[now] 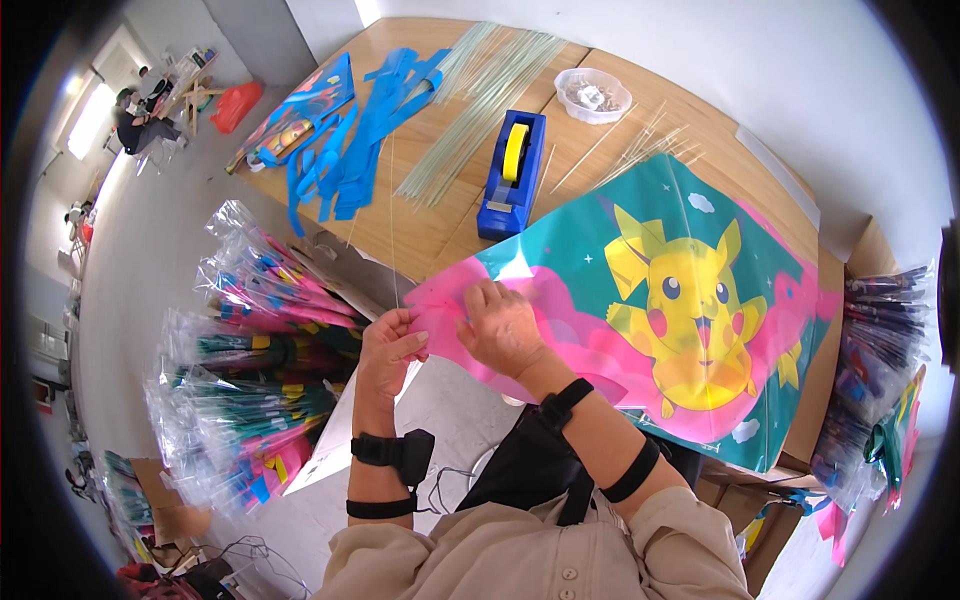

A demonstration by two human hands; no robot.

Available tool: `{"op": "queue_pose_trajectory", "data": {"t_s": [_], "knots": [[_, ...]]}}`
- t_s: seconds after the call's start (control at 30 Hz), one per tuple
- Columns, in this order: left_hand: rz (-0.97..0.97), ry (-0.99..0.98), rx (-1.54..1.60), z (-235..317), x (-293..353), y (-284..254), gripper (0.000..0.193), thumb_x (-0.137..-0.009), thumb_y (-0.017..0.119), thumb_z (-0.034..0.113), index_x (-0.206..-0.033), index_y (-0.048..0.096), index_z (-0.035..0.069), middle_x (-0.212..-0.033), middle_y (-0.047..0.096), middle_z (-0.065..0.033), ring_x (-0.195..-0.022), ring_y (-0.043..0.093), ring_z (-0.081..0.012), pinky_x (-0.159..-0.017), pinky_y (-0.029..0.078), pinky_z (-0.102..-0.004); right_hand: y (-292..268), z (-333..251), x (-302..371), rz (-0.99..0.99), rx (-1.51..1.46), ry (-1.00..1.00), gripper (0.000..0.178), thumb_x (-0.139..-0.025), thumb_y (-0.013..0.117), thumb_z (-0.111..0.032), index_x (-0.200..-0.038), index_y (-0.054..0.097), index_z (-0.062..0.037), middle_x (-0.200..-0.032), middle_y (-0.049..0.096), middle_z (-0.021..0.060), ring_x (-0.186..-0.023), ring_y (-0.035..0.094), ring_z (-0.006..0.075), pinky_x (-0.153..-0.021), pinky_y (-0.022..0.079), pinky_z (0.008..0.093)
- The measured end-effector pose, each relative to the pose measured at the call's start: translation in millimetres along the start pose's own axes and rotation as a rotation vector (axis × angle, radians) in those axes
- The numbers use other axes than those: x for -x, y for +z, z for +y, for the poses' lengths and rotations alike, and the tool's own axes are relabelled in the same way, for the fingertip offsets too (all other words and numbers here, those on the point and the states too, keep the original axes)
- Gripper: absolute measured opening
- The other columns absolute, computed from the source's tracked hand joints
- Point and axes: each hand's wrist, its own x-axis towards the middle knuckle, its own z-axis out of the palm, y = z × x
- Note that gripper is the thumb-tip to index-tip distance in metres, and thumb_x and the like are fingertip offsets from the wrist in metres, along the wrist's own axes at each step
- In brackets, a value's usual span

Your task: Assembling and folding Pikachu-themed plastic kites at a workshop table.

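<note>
A diamond-shaped kite (580, 240) in green and pink, with a yellow cartoon figure on it, lies over the table's front edge. At its left corner my left hand (385, 355) is closed, thumb and fingers pinching the pink sheet. A thin pale rod or line (394, 240) runs up from those fingertips across the table. My right hand (503, 328) rests over the pink part just beside, its fingers curled together; what they hold, if anything, is hidden. Beyond the kite stands a blue tape dispenser (512, 185) with a yellow roll.
Thin sticks (480, 110) lie on the wooden table (440, 235) beside blue strips (365, 150) and a folded printed sheet (310, 105). A plastic bowl (592, 95) sits at the back. Bagged kites (260, 370) fill a box at left; more bundles (870, 370) stand at right.
</note>
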Motion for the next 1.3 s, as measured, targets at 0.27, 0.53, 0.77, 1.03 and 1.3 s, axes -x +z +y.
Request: {"op": "queue_pose_trajectory", "data": {"t_s": [0.27,0.53,0.77,1.03,1.3], "knots": [[0.016,0.086,0.292,-17,3,1,0.022,-0.079,0.062,-0.002,-0.1,0.057,-0.003,-0.084,0.064,-0.0101,-0.066,0.06,-0.0161,-0.063,0.049,-0.0298,18,1,-4,-0.282,0.244,0.056,0.022,-0.069,0.064,-0.013,-0.083,0.05,-0.0035,-0.082,0.055,0.0124,-0.072,0.061,0.0262,-0.054,0.049,0.0376],[0.095,0.197,0.356,-29,14,3,0.014,-0.08,0.062,-0.002,-0.092,0.056,0.002,-0.088,0.063,-0.0083,-0.078,0.063,-0.0196,-0.073,0.052,-0.0339,7,-5,-40,-0.074,-0.234,-0.023,0.022,-0.076,0.06,-0.006,-0.097,0.054,-0.0028,-0.096,0.06,0.0102,-0.077,0.062,0.0321,-0.064,0.051,0.0392],[0.215,0.224,0.306,-24,17,5,0.006,-0.081,0.062,0.001,-0.085,0.058,0.0,-0.078,0.062,-0.0072,-0.067,0.058,-0.0134,-0.058,0.044,-0.0255,10,17,-61,-0.303,-0.295,-0.076,0.011,-0.08,0.06,-0.007,-0.09,0.064,-0.0021,-0.086,0.065,0.0085,-0.07,0.062,0.0269,-0.059,0.049,0.035],[0.23,0.192,0.196,-25,15,4,0.008,-0.084,0.064,0.006,-0.084,0.058,0.001,-0.076,0.062,-0.0069,-0.058,0.056,-0.0117,-0.048,0.041,-0.0237,-90,7,-86,-0.737,-1.381,0.235,0.007,-0.08,0.062,-0.006,-0.082,0.064,0.0005,-0.069,0.061,0.0047,-0.064,0.056,0.0112,-0.056,0.043,0.0252],[0.158,0.264,0.242,-23,18,6,0.008,-0.084,0.062,0.005,-0.087,0.06,-0.001,-0.076,0.062,-0.0074,-0.059,0.056,-0.0127,-0.049,0.042,-0.0243,-4,-31,-45,-0.468,-0.739,-0.074,0.006,-0.078,0.062,-0.007,-0.079,0.061,-0.0012,-0.092,0.058,0.01,-0.08,0.059,0.028,-0.071,0.047,0.0349]]}}
